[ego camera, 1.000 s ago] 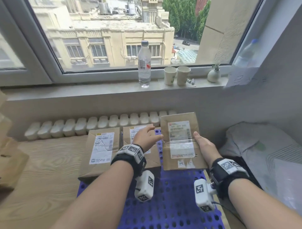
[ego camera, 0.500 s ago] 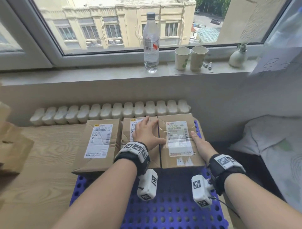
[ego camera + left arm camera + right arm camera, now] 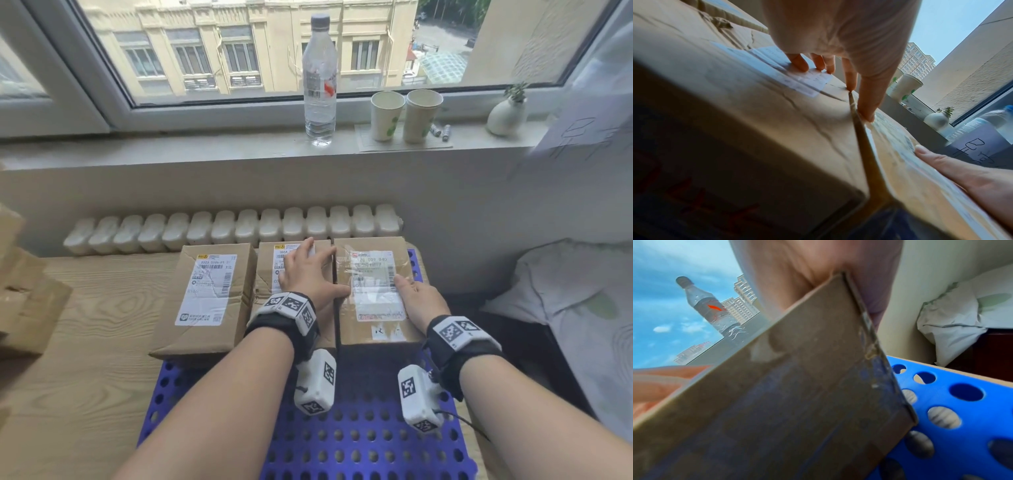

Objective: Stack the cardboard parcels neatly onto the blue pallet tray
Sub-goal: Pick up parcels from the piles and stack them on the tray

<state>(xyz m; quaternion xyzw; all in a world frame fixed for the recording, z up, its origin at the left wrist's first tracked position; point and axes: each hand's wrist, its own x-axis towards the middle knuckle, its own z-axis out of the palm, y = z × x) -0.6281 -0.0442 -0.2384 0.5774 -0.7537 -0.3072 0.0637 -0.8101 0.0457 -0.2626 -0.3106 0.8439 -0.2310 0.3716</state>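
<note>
Right parcel (image 3: pixel 375 291) is being gripped at its edge by right hand (image 3: pixel 416 301), steadied by flat-fingered left hand (image 3: pixel 310 274) w/ thumb on it; a shove risks misaligning middle parcel (image 3: pixel 270 274) on blue pallet tray (image 3: pixel 359 442).

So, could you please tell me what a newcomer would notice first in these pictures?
Three brown cardboard parcels with white shipping labels sit side by side along the far edge of the perforated blue plastic pallet tray. The left hand rests on the middle parcel, and the right hand holds the rightmost one's edge. Behind them, a clear plastic water bottle stands on the windowsill.
</note>
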